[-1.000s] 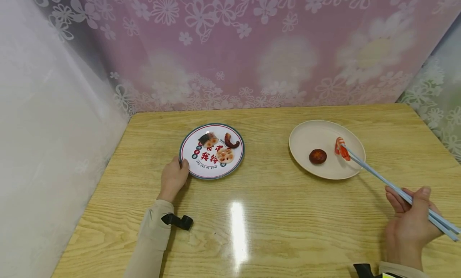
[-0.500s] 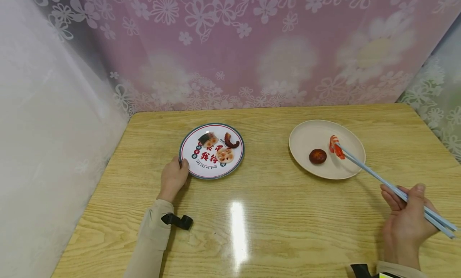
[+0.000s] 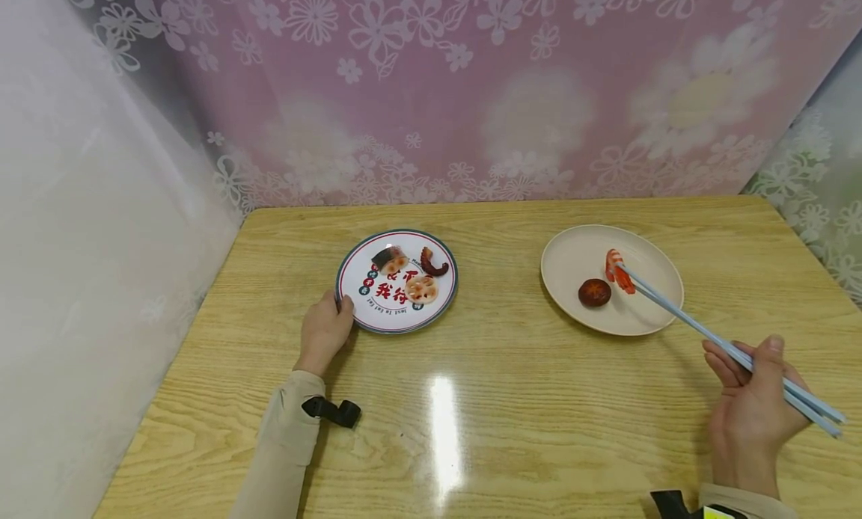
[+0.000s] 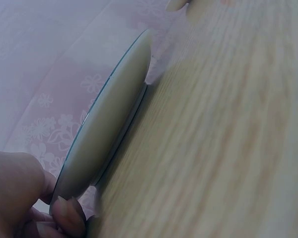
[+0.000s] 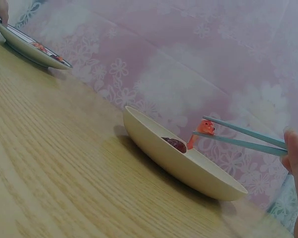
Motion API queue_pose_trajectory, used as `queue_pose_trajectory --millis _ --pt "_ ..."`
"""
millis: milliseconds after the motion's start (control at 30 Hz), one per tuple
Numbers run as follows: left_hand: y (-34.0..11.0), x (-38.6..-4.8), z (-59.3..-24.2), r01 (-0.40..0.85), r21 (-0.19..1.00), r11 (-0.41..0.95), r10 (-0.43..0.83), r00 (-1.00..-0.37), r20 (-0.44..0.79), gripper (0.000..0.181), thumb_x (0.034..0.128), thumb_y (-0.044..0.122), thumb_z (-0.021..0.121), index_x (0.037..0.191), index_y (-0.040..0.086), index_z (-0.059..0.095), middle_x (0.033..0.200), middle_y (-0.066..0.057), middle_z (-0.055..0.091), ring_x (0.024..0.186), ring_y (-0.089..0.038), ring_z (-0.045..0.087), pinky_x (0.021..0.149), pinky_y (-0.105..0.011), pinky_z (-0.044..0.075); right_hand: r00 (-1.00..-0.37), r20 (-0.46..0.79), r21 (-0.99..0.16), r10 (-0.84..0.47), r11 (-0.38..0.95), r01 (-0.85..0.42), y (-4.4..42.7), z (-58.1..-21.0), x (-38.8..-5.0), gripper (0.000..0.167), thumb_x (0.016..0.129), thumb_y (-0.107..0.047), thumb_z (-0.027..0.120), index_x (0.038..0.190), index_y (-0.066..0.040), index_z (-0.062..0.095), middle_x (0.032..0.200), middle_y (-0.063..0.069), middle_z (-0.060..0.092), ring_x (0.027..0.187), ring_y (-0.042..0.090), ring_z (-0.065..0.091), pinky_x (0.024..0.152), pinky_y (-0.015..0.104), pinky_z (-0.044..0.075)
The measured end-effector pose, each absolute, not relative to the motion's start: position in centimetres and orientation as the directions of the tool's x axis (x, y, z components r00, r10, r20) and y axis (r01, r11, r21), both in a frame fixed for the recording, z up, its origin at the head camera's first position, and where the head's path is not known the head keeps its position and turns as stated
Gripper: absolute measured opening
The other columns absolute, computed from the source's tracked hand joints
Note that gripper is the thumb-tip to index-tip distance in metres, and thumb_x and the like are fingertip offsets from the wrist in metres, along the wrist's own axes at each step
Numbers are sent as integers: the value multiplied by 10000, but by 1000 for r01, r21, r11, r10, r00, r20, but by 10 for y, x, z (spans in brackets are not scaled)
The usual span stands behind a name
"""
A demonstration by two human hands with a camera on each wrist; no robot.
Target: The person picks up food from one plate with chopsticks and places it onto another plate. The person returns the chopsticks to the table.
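- Pinching a pair of pale blue chopsticks [image 3: 703, 330], the right hand [image 3: 750, 414] lies at the lower right of the head view, thumb on top; the back ends jut out past the hand.
- At their tips, right of centre in that view, the chopsticks clasp a red-and-white shrimp piece [image 3: 616, 271] over the cream plate [image 3: 572, 257], just beside a brown mushroom [image 3: 595, 292].
- Left of centre, the left hand [image 3: 325, 328] pinches the near-left rim of a printed plate [image 3: 357, 272], thumb above, fingers mostly hidden under the edge; its forearm slants up from the bottom of the frame.
- That plate bears a dark-edged slice [image 3: 390, 259], a curled tentacle [image 3: 434, 262] and a lotus slice [image 3: 421, 289], which covers part of the lettering. The right forearm is cut off by the bottom edge.
- Left wrist view: thumb and fingers grip the rim at the lower left, the hand partly out of frame; the plate shows side-on, its food out of sight.
- Right wrist view: the shrimp piece sits between the tips, right of centre. Whether its lower end touches the cream plate is hard to tell; the plate's wall partly hides the mushroom, and the right edge crops the hand.
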State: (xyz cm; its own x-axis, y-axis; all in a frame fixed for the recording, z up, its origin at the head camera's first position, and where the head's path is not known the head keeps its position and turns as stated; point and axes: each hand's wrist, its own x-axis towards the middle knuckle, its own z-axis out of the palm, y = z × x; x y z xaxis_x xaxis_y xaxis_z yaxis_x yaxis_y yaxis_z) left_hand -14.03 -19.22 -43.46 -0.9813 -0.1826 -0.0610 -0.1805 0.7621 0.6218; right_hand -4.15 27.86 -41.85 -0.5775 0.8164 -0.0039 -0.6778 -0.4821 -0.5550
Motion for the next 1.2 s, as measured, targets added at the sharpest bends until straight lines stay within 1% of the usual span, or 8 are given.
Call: queue_pose_trajectory --millis 300,733,967,1200 --pt "-192 -141 -434 -172 621 765 -178 -983 -53 340 1003 249 387 1065 -38 558 636 -106 583 458 -179 537 486 -316 392 -599 -16 -493 800 -528 -692 274 -415 -45 238 873 53 648 803 253 540 602 302 599 527 392 653 455 359 513" --pt "-192 -142 -433 -159 613 774 -171 -985 -40 328 1000 249 392 1028 -31 561 639 -106 574 486 -196 534 510 -330 388 -618 -10 -523 786 -531 -667 263 -409 -52 256 864 32 670 798 251 554 612 288 606 521 369 658 459 349 512" --pt "-193 -140 -434 -164 615 771 -175 -984 -42 324 997 245 397 1021 -33 562 644 -113 583 471 -193 539 502 -330 395 -623 7 -502 782 -536 -679 260 -406 -58 260 867 44 661 768 254 544 596 287 589 508 369 652 450 349 505" --pt "-193 -140 -436 -163 616 770 -177 -983 -38 315 997 243 400 1002 -29 560 643 -110 580 477 -191 538 497 -322 392 -632 -18 -507 775 -552 -662 262 -404 -62 266 873 15 665 806 237 535 618 276 593 525 359 662 466 336 517"
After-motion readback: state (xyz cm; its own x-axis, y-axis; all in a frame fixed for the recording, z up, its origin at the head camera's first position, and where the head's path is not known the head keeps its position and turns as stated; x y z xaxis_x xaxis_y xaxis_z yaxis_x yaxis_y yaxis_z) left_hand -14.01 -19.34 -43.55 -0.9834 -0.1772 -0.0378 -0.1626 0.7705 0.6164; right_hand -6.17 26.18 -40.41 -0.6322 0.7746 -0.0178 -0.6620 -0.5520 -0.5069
